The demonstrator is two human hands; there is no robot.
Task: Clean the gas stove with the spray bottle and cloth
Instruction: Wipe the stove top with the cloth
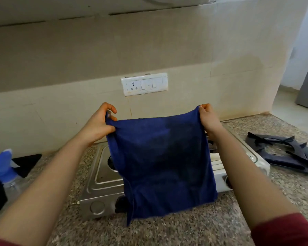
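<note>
Blue cloth [164, 166] above gas stove [100, 176], top corners in pinch grip of left hand [100, 126], right hand [209, 119]; spray bottle [8, 174] aside

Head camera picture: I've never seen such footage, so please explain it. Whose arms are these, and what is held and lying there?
No machine here: a camera worn on a person's head looks down at their own arms. The left hand and right hand each pinch an upper corner of a dark blue cloth, holding it spread above a steel gas stove on a speckled countertop. A spray bottle stands at the far left; black pan supports lie on the countertop right of the stove.
</note>
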